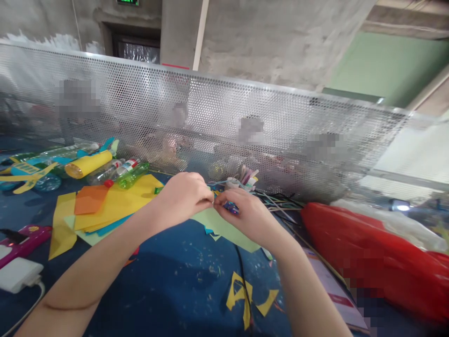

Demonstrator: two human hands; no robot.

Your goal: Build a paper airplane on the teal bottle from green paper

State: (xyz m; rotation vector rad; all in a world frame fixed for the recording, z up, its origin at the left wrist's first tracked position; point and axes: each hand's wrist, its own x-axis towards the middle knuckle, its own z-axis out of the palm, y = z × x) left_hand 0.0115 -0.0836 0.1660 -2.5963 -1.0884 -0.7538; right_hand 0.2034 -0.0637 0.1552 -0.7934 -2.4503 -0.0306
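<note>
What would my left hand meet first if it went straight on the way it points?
Your left hand would most likely meet your right hand, though exact depth between them is unclear.

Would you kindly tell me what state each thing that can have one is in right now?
Left hand: fingertips pinched; anything held is too small to tell.
Right hand: fingertips pinched, close to the left hand's.
Green sign: lit.
Purple power strip: black plug inserted.
Green bottle: lying on its side.
Yellow cylinder: lying on its side.
Yellow scraps: cut, irregular.
Red bag: creased.
</note>
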